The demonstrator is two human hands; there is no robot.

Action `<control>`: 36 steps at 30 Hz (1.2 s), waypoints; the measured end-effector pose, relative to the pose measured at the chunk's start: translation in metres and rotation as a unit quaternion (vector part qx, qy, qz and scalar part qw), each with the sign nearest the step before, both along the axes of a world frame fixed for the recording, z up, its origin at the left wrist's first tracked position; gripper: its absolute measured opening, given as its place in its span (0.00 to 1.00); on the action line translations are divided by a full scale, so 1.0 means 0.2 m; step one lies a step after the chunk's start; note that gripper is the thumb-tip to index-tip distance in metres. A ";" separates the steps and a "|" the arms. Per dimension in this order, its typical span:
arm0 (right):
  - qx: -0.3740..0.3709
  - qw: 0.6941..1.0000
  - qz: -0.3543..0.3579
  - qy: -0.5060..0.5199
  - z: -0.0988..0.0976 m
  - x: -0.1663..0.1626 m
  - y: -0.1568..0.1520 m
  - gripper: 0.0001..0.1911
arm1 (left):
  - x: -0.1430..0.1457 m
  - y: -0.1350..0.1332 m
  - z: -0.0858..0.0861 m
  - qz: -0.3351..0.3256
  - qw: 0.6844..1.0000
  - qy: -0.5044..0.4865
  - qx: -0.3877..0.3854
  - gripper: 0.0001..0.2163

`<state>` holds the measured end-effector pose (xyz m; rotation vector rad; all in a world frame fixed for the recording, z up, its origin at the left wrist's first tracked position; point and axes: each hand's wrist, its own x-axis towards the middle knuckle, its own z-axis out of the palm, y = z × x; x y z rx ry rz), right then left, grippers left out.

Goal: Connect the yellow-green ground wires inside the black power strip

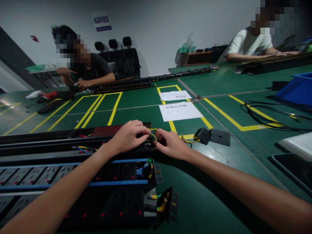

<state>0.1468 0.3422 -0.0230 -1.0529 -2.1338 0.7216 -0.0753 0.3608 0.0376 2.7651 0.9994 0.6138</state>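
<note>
My left hand (130,136) rests at the end of a long black power strip housing (142,151), thumb and fingers closed on a green-and-yellow wire (153,136). Facing it, my right hand (172,144) pinches the same short wire just off the housing's end. The wire's tip and its fixing point are partly hidden by fingers. Nearer me lie a blue-edged power strip (119,172) and another black power strip (114,203), each with wires and a slotted black end bracket (173,204) at the right end.
Right of my hands sit black end pieces (220,137) with a wire. Paper sheets (180,112) lie on the green table (136,110), marked with yellow tape. At right are coiled black cable (258,113), a blue bin (296,89) and a phone (292,172). Two people work across the table.
</note>
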 end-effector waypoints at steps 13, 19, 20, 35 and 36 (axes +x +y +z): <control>-0.069 0.996 0.048 0.017 0.00 0.05 0.05 0.10 | 0.00 -0.01 -0.02 0.020 0.999 0.026 0.033 0.07; -0.103 0.988 0.115 0.028 0.02 0.10 0.06 0.06 | 0.00 0.00 -0.04 0.015 0.999 0.008 0.032 0.07; -0.096 0.989 0.115 0.023 0.03 0.10 0.06 0.05 | 0.01 0.00 -0.04 0.012 0.999 0.003 0.031 0.06; 0.011 0.997 0.080 -0.003 0.02 0.10 0.05 0.02 | 0.06 -0.06 0.00 -0.046 0.999 0.010 -0.019 0.06; 0.012 0.996 0.083 -0.002 0.02 0.10 0.05 0.01 | 0.06 -0.06 -0.01 -0.055 0.998 0.016 -0.029 0.06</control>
